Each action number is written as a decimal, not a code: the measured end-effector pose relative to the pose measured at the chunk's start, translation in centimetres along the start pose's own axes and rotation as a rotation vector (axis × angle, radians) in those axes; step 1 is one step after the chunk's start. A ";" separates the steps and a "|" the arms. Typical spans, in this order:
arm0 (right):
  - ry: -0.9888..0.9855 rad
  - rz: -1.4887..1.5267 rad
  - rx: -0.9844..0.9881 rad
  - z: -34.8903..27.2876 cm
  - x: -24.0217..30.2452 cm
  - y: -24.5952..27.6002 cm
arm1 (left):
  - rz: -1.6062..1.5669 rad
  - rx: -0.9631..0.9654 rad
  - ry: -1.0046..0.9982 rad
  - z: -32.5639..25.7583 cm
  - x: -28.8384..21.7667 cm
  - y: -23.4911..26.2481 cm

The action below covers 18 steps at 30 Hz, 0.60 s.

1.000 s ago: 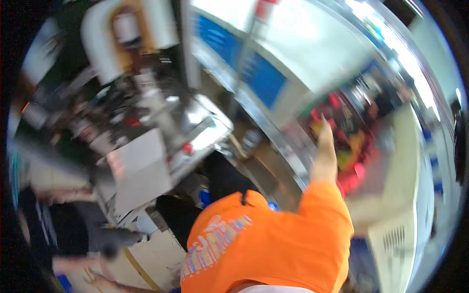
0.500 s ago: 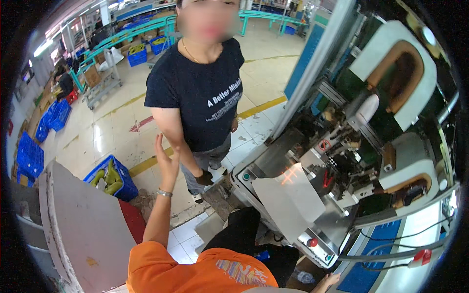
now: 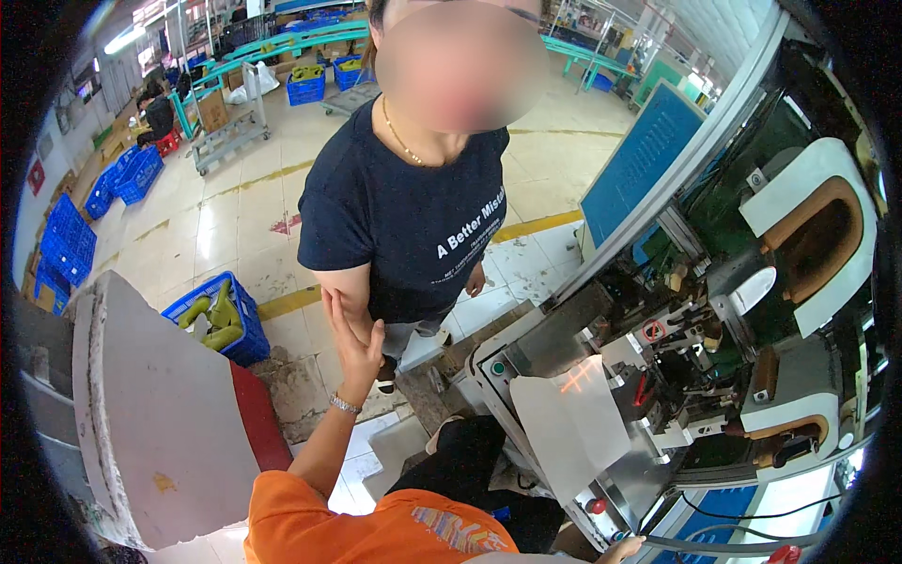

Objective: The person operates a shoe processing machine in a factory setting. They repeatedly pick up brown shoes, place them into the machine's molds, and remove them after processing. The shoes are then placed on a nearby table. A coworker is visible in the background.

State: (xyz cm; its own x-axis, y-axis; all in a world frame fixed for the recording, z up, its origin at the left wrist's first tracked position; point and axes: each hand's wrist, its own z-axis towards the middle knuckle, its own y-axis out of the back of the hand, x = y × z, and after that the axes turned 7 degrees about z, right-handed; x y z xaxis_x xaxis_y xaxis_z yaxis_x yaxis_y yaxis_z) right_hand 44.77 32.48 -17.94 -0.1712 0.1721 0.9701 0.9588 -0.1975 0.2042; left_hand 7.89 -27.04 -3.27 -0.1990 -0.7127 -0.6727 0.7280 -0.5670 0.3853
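My left hand [image 3: 355, 350], with a metal-banded watch at the wrist, is raised with its fingers stretched out and nothing in it. Its fingertips overlap the forearm of a person [image 3: 399, 221] in a dark T-shirt who stands in front of me; whether they touch cannot be made out. Low at the right, my right hand [image 3: 624, 548] shows only in part, by the front edge of a machine [image 3: 642, 470]. What its fingers do is too small to tell. A pale sheet [image 3: 573, 428] with an orange light cross lies on the machine, near a red button [image 3: 596, 506].
Close on my left is a grey cabinet-like block [image 3: 169, 404]. Behind it a blue crate [image 3: 246, 324] holds yellow-green pieces. The machine carries white and brown curved pads [image 3: 836, 226] at the right. A blue panel [image 3: 639, 155] and a teal conveyor frame [image 3: 282, 45] stand farther off.
The view has shifted, and the person stands closer and larger in it. My left hand has moved toward that person's forearm. My right hand stays by the machine's edge.
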 end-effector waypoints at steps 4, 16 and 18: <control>0.005 -0.027 0.028 0.0 0.3 -1.3 | -0.005 -0.017 0.032 0.5 0.3 -0.1; -0.006 -0.065 0.097 -1.8 1.4 -5.3 | 0.010 -0.006 0.051 1.1 0.1 0.2; -0.006 -0.070 0.105 -2.0 1.5 -5.6 | 0.019 -0.009 0.038 1.1 0.3 0.1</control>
State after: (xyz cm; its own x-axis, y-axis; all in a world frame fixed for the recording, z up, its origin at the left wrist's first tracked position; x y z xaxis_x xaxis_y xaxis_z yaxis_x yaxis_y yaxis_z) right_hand 38.71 31.96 -17.35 -0.2378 0.1873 0.9531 0.9630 -0.0825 0.2565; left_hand 7.22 -27.78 -2.72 -0.1598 -0.7070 -0.6889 0.7377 -0.5493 0.3926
